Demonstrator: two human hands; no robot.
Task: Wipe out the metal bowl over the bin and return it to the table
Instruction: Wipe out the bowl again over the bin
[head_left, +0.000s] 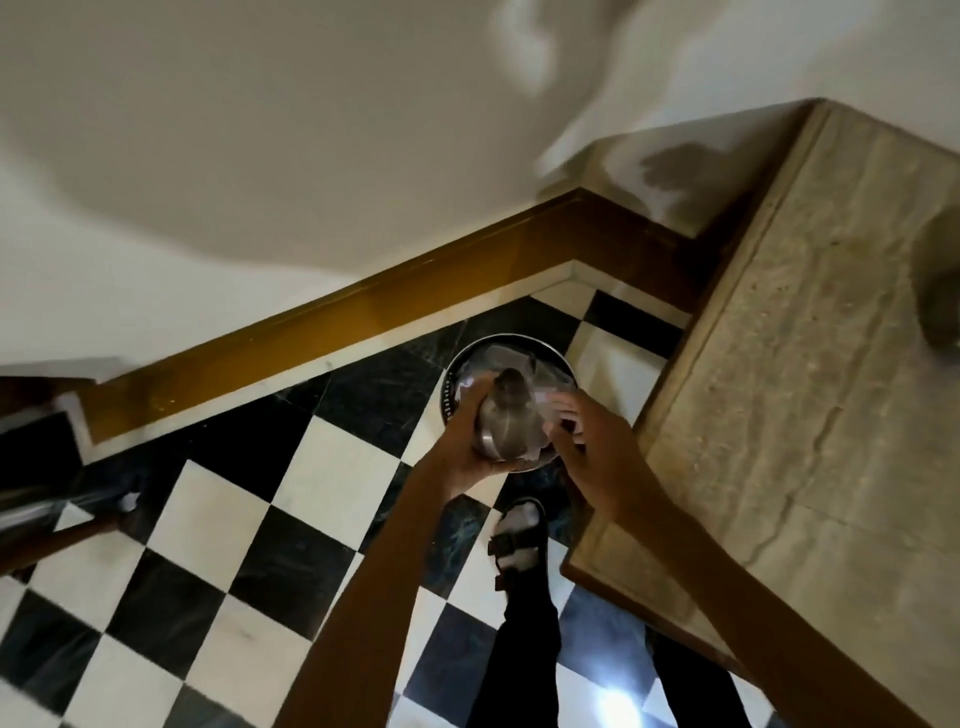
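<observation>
My left hand (467, 441) grips a small metal bowl (506, 426), tilted with its base toward me, right above a round metal bin (511, 345) lined with a clear bag on the floor. My right hand (587, 441) is at the bowl's right edge, fingers curled toward its opening; whether it holds a cloth or tissue is blurred and hidden. The stone-topped table (779, 389) stands just to the right of the bin.
Black-and-white checkered floor (218, 519) below. My sandalled foot (517, 535) stands beside the bin. A brown skirting (337, 322) lines the white wall behind. A blurred dark object (943, 280) sits on the table's far right. Furniture edges show at left.
</observation>
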